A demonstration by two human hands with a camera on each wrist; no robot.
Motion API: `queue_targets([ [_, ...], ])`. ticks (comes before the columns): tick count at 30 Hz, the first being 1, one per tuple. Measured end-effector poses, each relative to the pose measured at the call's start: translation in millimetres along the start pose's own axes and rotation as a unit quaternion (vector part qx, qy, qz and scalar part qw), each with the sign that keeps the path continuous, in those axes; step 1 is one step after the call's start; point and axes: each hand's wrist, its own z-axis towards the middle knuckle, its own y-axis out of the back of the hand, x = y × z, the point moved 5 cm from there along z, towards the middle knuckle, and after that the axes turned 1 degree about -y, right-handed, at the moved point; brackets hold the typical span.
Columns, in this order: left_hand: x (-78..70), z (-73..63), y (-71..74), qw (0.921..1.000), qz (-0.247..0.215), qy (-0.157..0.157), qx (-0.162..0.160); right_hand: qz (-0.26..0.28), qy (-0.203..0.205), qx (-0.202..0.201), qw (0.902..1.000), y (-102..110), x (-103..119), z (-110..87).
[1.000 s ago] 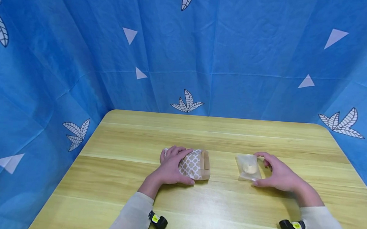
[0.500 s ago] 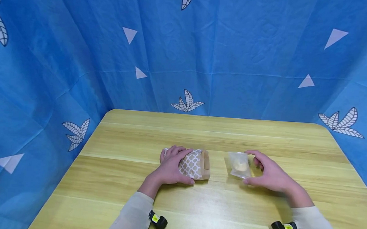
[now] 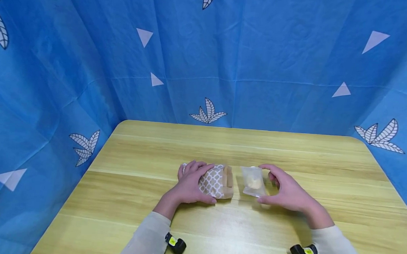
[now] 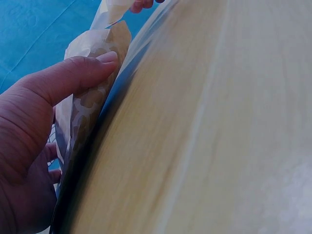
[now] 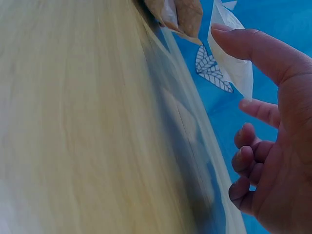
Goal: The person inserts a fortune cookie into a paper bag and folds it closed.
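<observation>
My left hand (image 3: 189, 186) grips a brown paper bag (image 3: 211, 183) with a white lattice print, lying on the table with its open mouth facing right. In the left wrist view the thumb presses along one side of the bag (image 4: 90, 105). A small translucent packet (image 3: 253, 182) with a pale, roundish piece inside hangs slightly above the table, close to the bag's mouth. My right hand (image 3: 288, 190) pinches its near and far corners between thumb and index finger; the other fingers curl loosely, as the right wrist view shows beside the packet (image 5: 234, 61).
The wooden table (image 3: 149, 147) reaches back to a blue curtain (image 3: 276, 62) with white leaf and triangle prints. Black wrist cameras sit at the left cuff (image 3: 175, 244) and the right cuff (image 3: 303, 252).
My right hand has carried the packet leftward, lifting it slightly off the table, so that it is now near the bag's mouth. The left hand and the bag have stayed in place.
</observation>
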Motion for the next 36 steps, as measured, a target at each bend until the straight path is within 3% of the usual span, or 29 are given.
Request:
queue_targets([
  [21, 0.2, 0.7, 0.0, 1.0000, 0.004, -0.003, 0.000, -0.010, 0.016, 0.008, 0.9998, -20, 19, 14.6],
  [36, -0.8, -0.4, 0.5, 1.0000, 0.003, -0.007, 0.000, -0.056, 0.000, 0.024, 0.9981, -26, 25, 21.2],
])
